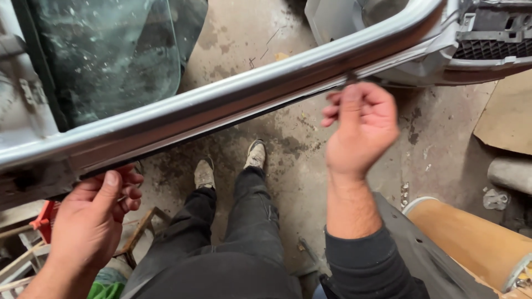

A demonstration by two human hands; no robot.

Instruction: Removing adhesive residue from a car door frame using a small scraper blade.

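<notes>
I see the long metal panel edge (221,105) running slantwise across the whole view, and it bars any straight way upward. My left hand (91,218) grips its lower lip near the left end; my right hand (360,130) pinches the dark strip (310,95) beneath it further right. Between the two hands the underside is open, with bare concrete floor (299,160) below, save for my legs (238,221) and shoes. The right side is crowded (an orange cylinder (471,238), cardboard (507,116), a grey bumper (476,50)). At lower left, an orange clamp (44,218) and wooden frames (138,232) hem in the wrist.
</notes>
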